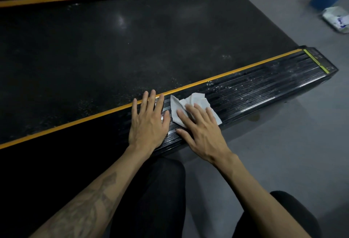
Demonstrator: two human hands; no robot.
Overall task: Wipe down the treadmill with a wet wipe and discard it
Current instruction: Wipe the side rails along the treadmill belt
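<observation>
1. My right hand (200, 124) is flat on the wipe (190, 105), fingers straight, pressing it onto the near side rail (264, 86) of the treadmill. No pinch, just palm and fingers on top.
2. My left hand (149, 122) is spread flat on the same rail just beside the wipe, holding nothing, bracing me I guess.
3. The wipe looks thin, limp and damp, crumpled at the far edge. It should bunch up if I push from one corner, so flat pressure over the middle is the way; for binning it later, scrunch it into the fist.
4. The rail is ribbed along its length, so the wipe will probably snag less going with the grooves.
5. The rail's long axis runs from lower left to upper right, alongside the orange stripe (226, 74) and the belt (132, 48). White specks are visible further up it, so that stretch looks undone.
6. There's a wipe pack (337, 19) on the floor, far right.
</observation>
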